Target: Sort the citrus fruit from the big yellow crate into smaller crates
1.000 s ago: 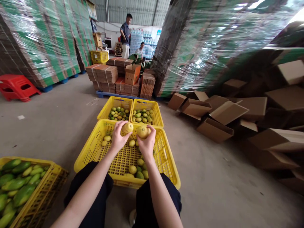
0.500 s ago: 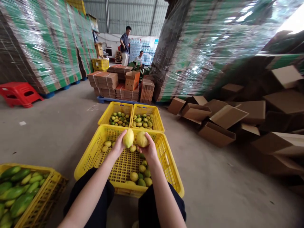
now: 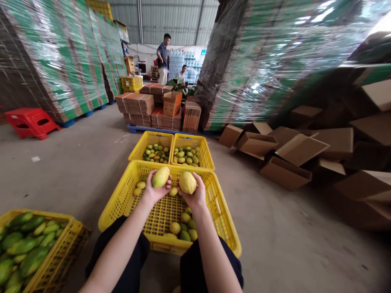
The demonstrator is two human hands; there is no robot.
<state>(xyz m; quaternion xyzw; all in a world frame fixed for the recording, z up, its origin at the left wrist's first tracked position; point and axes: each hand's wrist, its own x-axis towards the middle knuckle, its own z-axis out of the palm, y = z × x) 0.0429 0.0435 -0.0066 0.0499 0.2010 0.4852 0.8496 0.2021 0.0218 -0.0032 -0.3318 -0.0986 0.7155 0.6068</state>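
My left hand [image 3: 154, 188] holds a yellow-green papaya [image 3: 161, 177] from below, tilted, with the fingers curled behind it. Beside it, a rounder yellow papaya [image 3: 187, 182] rests in my right hand [image 3: 197, 193], the thumb along its side. The two fruits are apart. Both hands are above a large yellow plastic crate [image 3: 225, 211] between my knees. Inside it, several papayas [image 3: 185, 226] lie along the right side near me, and a few small yellow ones [image 3: 139, 188] lie at the far left.
Two yellow crates [image 3: 173, 148] of similar fruit stand just beyond. A crate of long green fruit [image 3: 29, 240] is at lower left. Cardboard boxes [image 3: 293, 150] are heaped at right, flattened cartons [image 3: 136, 103] ahead. A red stool [image 3: 32, 122] stands left. Two people [image 3: 163, 59] are at the back.
My left hand has turned its papaya from upright to tilted, palm now more upward. The right hand has rolled palm-up, showing the end of its papaya. The view has shifted slightly left.
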